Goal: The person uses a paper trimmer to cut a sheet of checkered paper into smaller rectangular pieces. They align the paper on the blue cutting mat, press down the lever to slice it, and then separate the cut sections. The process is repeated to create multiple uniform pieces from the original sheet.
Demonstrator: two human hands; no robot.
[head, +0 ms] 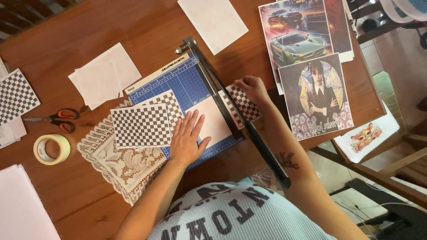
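A blue guillotine paper cutter [187, 82] lies on the wooden table, its black blade arm [242, 122] down. My left hand [187, 138] presses flat on a white sheet [213, 120] on the cutter's bed. My right hand [253, 89] pinches the top edge of a black-and-white checkered strip [243, 104] sticking out past the blade. Two checkered sheets [141, 125] rest on the cutter's left part, just left of my left hand.
A cream lace doily [118, 162] lies under the cutter's left side. Orange-handled scissors [58, 119] and a tape roll [51, 149] sit at the left. White sheets [104, 75] lie behind. Printed pictures [307, 66] lie at the right table edge.
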